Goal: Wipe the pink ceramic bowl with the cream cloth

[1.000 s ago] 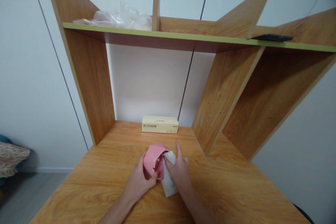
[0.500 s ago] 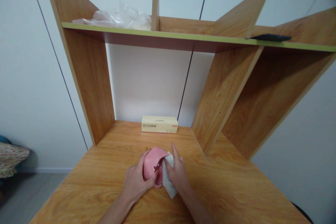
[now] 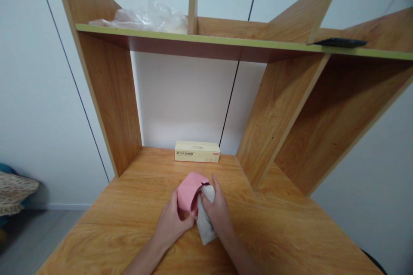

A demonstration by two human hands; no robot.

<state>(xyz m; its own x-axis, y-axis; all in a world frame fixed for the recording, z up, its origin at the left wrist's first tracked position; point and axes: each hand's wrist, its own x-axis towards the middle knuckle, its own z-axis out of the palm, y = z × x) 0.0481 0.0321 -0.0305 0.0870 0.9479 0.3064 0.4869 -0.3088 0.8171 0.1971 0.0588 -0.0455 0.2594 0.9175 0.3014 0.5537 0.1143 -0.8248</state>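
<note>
A pink hollow holder (image 3: 189, 190) with angled sides is tilted above the desk, its opening turned toward the right. My left hand (image 3: 173, 220) is closed around its left and lower side, thumb at the rim. In my right hand (image 3: 217, 209) is a whitish-grey cloth (image 3: 204, 222), pressed to the holder's opening with the thumb on top. The lower end of the cloth hangs down. My right index finger points up beside the holder. The inside of the holder is mostly hidden by the cloth.
A cream cling-film style box (image 3: 197, 152) with printed lettering stands at the back of the wooden desk (image 3: 284, 227). Overhead runs a green-edged shelf (image 3: 219, 40) bearing a clear plastic bag (image 3: 151, 18) and a dark flat object (image 3: 340, 42). Upright wooden panels flank the desk.
The pink holder has turned in my left hand, so its cutout has moved from the lower middle to the upper right rim. The cloth now sits further over the opening.
</note>
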